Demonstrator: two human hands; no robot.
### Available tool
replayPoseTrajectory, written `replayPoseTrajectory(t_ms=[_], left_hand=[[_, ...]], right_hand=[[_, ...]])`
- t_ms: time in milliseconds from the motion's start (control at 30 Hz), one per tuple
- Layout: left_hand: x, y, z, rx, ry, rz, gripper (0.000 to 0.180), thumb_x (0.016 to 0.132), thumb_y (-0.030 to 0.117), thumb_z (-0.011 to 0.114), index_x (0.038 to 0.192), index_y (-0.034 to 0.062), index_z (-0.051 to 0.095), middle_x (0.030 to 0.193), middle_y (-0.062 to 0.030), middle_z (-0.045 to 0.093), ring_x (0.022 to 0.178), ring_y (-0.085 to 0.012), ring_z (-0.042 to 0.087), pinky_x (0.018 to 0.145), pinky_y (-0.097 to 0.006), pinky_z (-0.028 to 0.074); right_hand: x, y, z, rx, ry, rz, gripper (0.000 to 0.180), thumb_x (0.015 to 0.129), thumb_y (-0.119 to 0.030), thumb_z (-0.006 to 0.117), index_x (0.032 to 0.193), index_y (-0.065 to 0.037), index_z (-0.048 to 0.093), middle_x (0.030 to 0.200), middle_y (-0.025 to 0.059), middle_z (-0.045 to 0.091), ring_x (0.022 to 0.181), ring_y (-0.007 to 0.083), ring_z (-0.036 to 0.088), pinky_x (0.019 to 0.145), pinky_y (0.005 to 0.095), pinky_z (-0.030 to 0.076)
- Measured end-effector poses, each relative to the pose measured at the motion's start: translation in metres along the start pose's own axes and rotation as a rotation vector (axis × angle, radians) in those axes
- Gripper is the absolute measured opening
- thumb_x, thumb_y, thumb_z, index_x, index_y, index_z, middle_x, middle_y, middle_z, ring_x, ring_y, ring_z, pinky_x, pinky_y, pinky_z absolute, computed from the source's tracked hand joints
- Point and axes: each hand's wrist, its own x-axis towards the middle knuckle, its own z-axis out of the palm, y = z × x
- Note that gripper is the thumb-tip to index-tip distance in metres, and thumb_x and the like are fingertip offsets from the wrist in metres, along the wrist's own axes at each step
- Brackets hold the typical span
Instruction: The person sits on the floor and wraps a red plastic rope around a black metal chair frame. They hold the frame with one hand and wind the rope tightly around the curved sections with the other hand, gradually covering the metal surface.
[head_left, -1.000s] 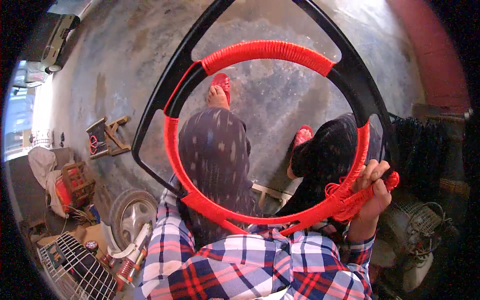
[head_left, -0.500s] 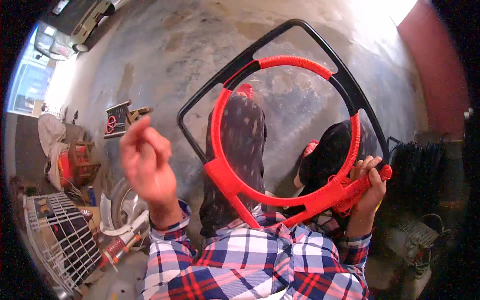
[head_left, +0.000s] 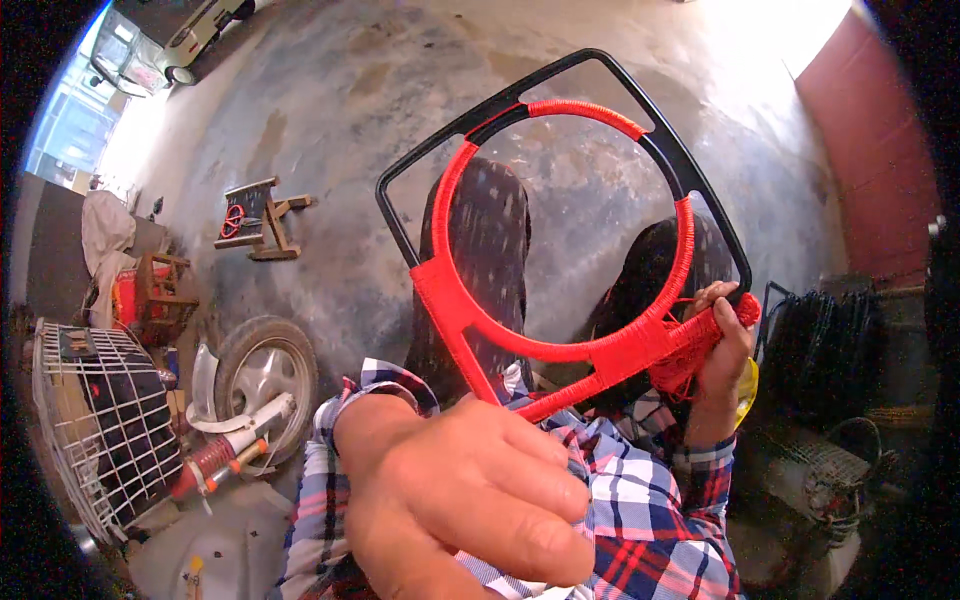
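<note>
A black frame (head_left: 705, 200) with a round ring inside a four-sided outer rim stands tilted before me. Red cord (head_left: 630, 365) is wound tightly round much of the ring and its near sides; bare black shows on the far sides. My right hand (head_left: 725, 345) grips the frame's right corner, together with a loose red cord bundle (head_left: 675, 375). My left hand (head_left: 470, 490) is close to the camera, in front of the frame's near corner. Its fingers are curled, and whatever they may hold is hidden.
At left are a white wire basket (head_left: 110, 440), a wheel (head_left: 270, 375) and a wooden chair (head_left: 160, 295). A small stool (head_left: 262, 220) bearing red cord stands farther off. Dark stacked frames (head_left: 825, 330) and a wire basket (head_left: 840, 475) are at right. A vehicle (head_left: 165, 45) stands at the far left.
My left hand has come from the left of the frame toward me and rightward, now large near the camera. The frame has shifted slightly, still in my right hand.
</note>
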Motion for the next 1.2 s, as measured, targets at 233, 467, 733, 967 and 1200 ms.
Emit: replayPoseTrajectory(t_ms=[233,467,733,967,1200], left_hand=[[-0.013,-0.007,-0.034,0.563,-0.266,-0.376,0.007,0.081,0.008,0.070,0.079,0.0073,0.064,0.068,-0.0109,0.060,0.051,-0.0220,0.055,0.044,-0.035,0.039],[-0.110,-0.093,-0.068,1.077,-0.136,-0.580,0.014,0.082,0.015,0.071,0.089,0.0046,0.064,0.076,-0.0119,0.063,0.069,-0.0335,0.063,0.060,-0.041,0.050],[-0.128,-0.070,-0.035,1.111,-0.336,-1.116,0.021,0.093,0.032,0.058,0.099,0.0143,0.068,0.082,-0.0136,0.070,0.076,-0.0358,0.068,0.065,-0.047,0.053],[-0.126,-0.051,-0.024,1.078,-0.277,-1.193,0.025,0.094,0.031,0.054,0.098,0.0117,0.068,0.082,-0.0159,0.069,0.078,-0.0382,0.066,0.068,-0.050,0.050],[-0.127,-0.048,-0.020,1.129,-0.263,-1.145,0.022,0.094,0.031,0.058,0.100,0.0131,0.070,0.076,-0.0146,0.068,0.071,-0.0352,0.068,0.063,-0.045,0.052]], right_hand=[[0.004,0.003,0.000,0.033,0.005,0.012,0.019,0.083,-0.002,0.063,0.102,-0.002,0.061,0.094,0.0074,0.063,0.084,0.0185,0.060,0.079,0.0302,0.049],[0.012,0.010,0.012,-0.026,-0.030,0.019,0.019,0.084,-0.005,0.065,0.103,-0.005,0.063,0.090,0.0068,0.066,0.079,0.0173,0.063,0.076,0.0295,0.050],[0.012,0.009,0.008,-0.158,-0.111,0.051,0.012,0.086,-0.009,0.065,0.098,-0.005,0.064,0.086,0.0048,0.066,0.077,0.0146,0.062,0.073,0.0279,0.049],[0.022,0.017,0.013,-0.190,-0.232,0.018,0.011,0.085,-0.008,0.071,0.094,-0.003,0.067,0.082,-0.0014,0.065,0.071,0.0068,0.056,0.065,0.0225,0.043],[0.021,0.011,0.014,-0.297,-0.248,-0.002,0.011,0.086,-0.012,0.072,0.092,-0.003,0.068,0.081,-0.0027,0.064,0.071,0.0069,0.056,0.066,0.0229,0.045]])
